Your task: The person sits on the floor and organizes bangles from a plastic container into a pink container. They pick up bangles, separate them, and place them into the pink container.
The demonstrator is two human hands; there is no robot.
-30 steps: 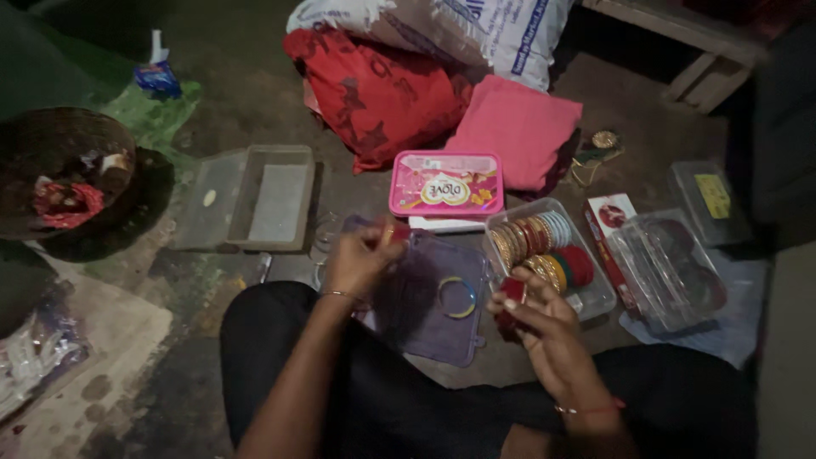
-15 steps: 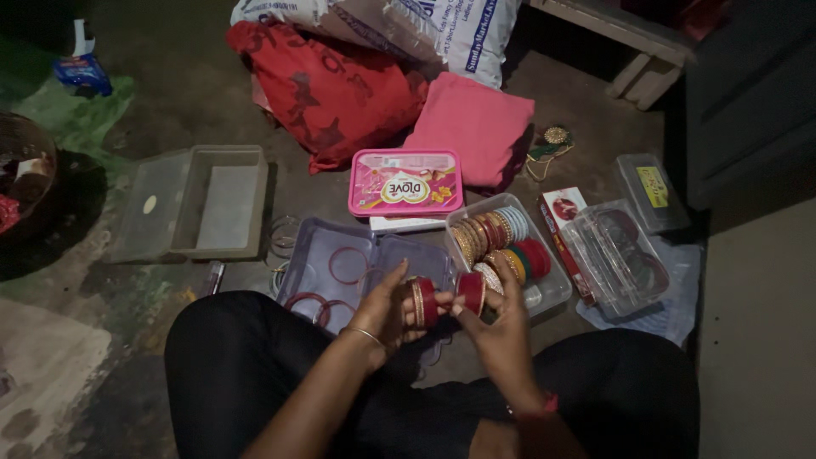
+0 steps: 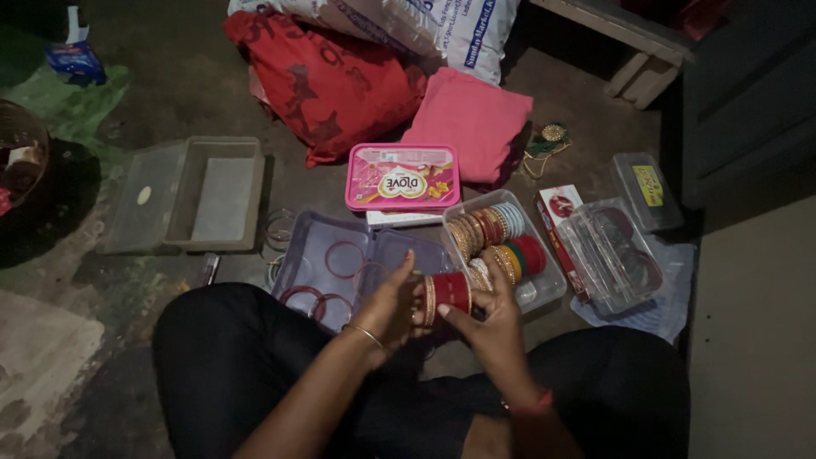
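Above the purple tray (image 3: 323,246), left hand (image 3: 391,306) and right hand (image 3: 493,327) clamp one red bangle stack (image 3: 446,293). Rigid, light, likely brittle: grip both end faces.

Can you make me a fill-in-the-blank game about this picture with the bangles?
1. The left hand and the right hand press together a stack of red and gold ____.
2. The tub with the closed lid is coloured ____.
3. Loose red rings lie in the open ____ case.
4. The folded pink cloth lies beside a ____ bag.

Missing words: bangles; pink; purple; red
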